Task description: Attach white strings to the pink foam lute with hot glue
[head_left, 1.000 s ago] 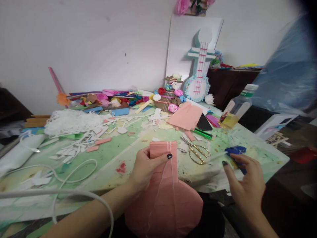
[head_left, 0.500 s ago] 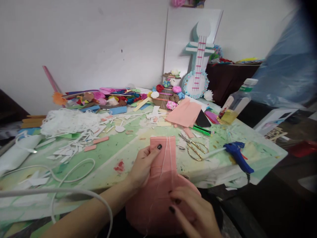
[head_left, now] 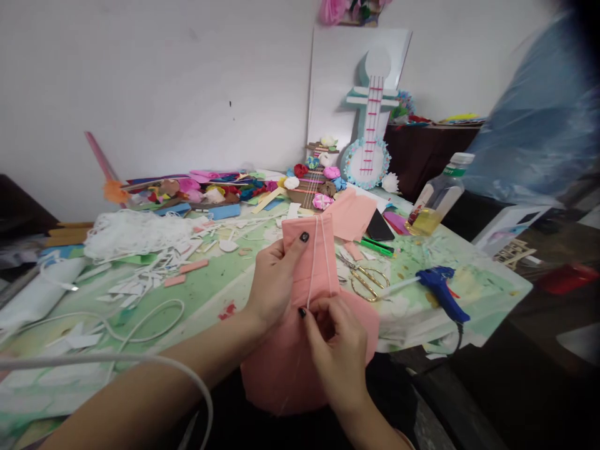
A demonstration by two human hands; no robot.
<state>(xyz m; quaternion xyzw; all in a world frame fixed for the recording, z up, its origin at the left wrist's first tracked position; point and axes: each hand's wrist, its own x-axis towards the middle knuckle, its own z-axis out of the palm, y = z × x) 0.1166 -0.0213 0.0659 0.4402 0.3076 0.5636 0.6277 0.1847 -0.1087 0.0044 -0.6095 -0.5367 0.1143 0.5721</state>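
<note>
A pink paper-covered guitar shape (head_left: 276,375) rests over my lap, its narrow neck pointing away from me. My left hand (head_left: 276,281) grips that neck from its left side, thumb on the front face. Two strands of white string (head_left: 315,256) run down the neck from its top edge. Low on the neck, my right hand (head_left: 335,344) pinches the white string between thumb and fingers. A loose length of string trails down over the pink body below.
Gold-handled scissors (head_left: 368,281), a blue glue gun (head_left: 440,290) and an oil bottle (head_left: 438,197) are on the right. A pile of white string (head_left: 135,234) and paper scraps lie left. A white cable (head_left: 140,359) loops across the front left. A finished white guitar (head_left: 370,131) stands behind.
My right hand has moved up to the lower neck and closed on the string. The pink guitar shape has risen and tilted up, with my left hand still on its neck.
</note>
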